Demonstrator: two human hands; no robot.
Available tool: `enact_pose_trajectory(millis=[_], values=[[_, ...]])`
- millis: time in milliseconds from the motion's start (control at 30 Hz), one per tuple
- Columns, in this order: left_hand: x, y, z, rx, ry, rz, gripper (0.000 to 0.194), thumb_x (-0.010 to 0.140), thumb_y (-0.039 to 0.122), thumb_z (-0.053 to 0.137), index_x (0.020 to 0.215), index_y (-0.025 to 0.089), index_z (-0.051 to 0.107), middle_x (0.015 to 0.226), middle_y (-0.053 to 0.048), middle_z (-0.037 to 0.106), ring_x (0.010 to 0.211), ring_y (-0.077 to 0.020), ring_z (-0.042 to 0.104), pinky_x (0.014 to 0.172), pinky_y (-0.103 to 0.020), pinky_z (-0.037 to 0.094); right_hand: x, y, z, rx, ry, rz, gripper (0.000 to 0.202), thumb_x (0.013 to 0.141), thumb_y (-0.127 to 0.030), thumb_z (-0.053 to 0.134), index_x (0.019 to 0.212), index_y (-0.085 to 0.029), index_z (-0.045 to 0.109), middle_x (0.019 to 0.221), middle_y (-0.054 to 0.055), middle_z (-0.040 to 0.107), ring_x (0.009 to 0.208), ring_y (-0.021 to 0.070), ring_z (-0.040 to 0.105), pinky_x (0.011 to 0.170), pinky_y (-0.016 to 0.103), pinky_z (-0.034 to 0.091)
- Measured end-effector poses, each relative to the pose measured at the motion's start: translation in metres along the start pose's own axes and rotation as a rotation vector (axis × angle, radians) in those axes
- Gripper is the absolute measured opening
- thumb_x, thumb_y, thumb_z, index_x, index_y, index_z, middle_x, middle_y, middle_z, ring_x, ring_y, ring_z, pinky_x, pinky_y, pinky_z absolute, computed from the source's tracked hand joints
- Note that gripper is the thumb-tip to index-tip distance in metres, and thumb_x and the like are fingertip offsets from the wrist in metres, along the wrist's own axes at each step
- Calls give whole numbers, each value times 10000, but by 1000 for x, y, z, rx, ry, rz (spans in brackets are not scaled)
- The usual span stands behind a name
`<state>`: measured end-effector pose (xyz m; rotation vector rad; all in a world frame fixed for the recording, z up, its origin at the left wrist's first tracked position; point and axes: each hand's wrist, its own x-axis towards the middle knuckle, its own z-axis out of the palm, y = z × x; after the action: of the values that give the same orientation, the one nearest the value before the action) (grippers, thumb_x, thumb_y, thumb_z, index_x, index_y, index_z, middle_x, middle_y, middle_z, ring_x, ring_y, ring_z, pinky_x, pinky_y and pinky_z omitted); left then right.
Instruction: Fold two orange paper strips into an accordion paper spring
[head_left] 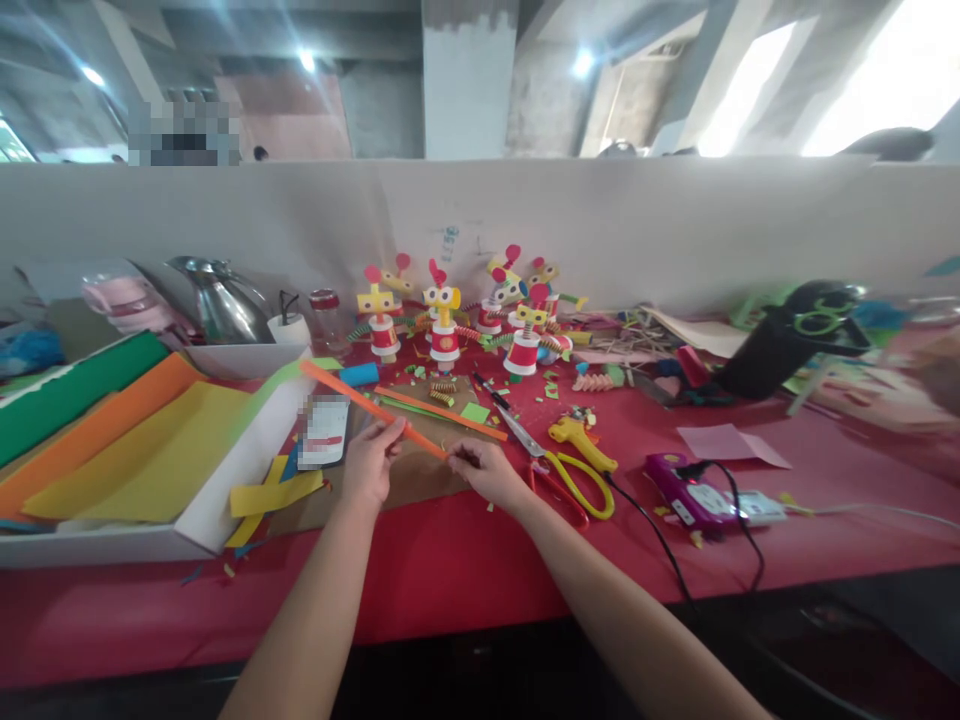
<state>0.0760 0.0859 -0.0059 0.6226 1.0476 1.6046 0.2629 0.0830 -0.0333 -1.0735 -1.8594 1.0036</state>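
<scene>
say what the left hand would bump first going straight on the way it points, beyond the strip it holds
Likely the loose orange and green strips just past its held strip, though its height above them is unclear.

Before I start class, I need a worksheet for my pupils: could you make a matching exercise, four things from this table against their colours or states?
Things:
1. Held strip
2. Glue gun
3. Power strip
4. Metal jug

Descriptions:
A. Purple, with a black plug in it
B. Silver, standing
C. Orange, slanting
D. Yellow, lying down

Pairs: 1-C, 2-D, 3-A, 4-B
</scene>
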Motion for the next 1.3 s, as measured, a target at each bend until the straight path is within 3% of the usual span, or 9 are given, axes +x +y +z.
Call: enact_pose_trajectory(millis=[133,300,500,733,1033,1300], values=[[-5,-7,6,81,-20,-20,240,494,267,839,621,136,683,636,-19,652,557,-71,509,473,-184,300,-2,-9,4,125,-62,20,210,839,-355,524,894,-178,624,690,7,634,622,136,585,570,231,456],[-10,-12,13,170,-70,-36,226,512,290,828,592,141,678,544,19,597,498,-63,456,501,-198,333,4,-24,9,153,-105,29,263,876,-370,480,736,-184,602,653,13,658,573,128,608,567,229,469],[-9,-2,11,92,-183,-138,238,548,295,820,695,138,719,685,-31,687,555,-70,529,531,-196,373,17,-30,7,258,-150,147,249,874,-367,463,772,-172,580,567,-13,614,451,98,540,464,194,408],[-4,2,8,38,-22,-160,258,484,234,847,636,122,670,682,-64,706,604,-108,624,452,-165,313,10,-32,-1,302,-279,125,242,877,-367,463,820,-176,601,531,-48,558,449,86,487,498,201,406],[2,9,-1,-33,52,-118,256,493,205,840,602,122,624,648,-48,684,555,-80,602,415,-152,262,5,-26,-8,393,-419,163,279,886,-365,484,1024,-174,633,541,-48,574,457,74,515,517,190,411],[12,24,-16,-179,95,-149,179,575,126,792,657,131,633,667,-42,689,561,-76,604,392,-139,283,6,-24,-14,435,-521,253,326,856,-400,526,1038,-157,642,542,-35,598,455,87,544,475,194,431]])
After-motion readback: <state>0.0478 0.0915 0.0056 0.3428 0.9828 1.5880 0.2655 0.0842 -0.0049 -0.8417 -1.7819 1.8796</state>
